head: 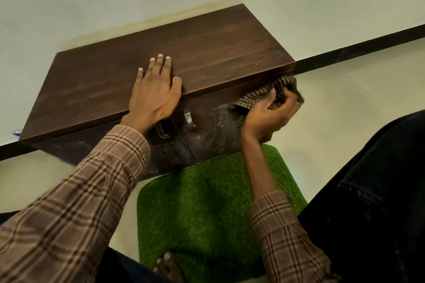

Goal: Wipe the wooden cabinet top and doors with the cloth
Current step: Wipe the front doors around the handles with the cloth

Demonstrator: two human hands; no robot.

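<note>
**Wiping the right-hand door of a low wooden cabinet**

A person looks down at a low, dark brown wooden cabinet [161,62] set against a pale wall. Their left hand [155,94] lies flat on the cabinet top near its front edge, fingers straight and spread, holding nothing. Their right hand [273,112] is closed in a tight grip around a bunched brown checked cloth [250,99], pressing it against the upper part of the right-hand door [213,131], just under the overhanging top. Pale dusty smears show on that door below the cloth.

The cloth looks soft, light and limp; it probably works best bunched into a pad in the palm, as it is now, so loose corners do not trail. The cabinet looks stiff and heavy, unlikely to shift under pressure.

Both doors are shut, so whatever the cabinet holds is hidden. Two curved metal handles [189,118] sit either side of the centre gap. A green grass-textured mat [207,209] lies on the floor in front.
</note>
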